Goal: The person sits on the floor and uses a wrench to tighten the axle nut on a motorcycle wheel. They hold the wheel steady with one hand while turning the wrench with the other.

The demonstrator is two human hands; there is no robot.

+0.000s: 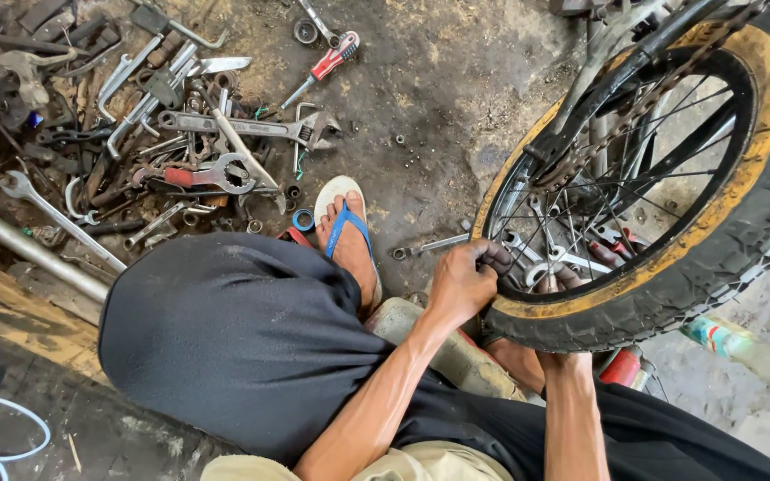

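A bicycle wheel (741,223) with a black knobbly tyre, yellow rim and thin spokes stands upright at the right, a chain and frame above it. My left hand (463,281) is closed on the rim's near edge at the left. My right hand (556,283) reaches through behind the rim among the spokes, mostly hidden; its fingers seem closed on a silver spanner (552,260) there. My knee in dark trousers fills the lower middle.
A heap of spanners, wrenches and pliers (180,134) lies on the dirty floor at upper left, with a red-handled screwdriver (327,64). My foot in a blue-strapped sandal (348,236) rests beside a small spanner (430,245). A plastic bottle (746,349) lies at lower right.
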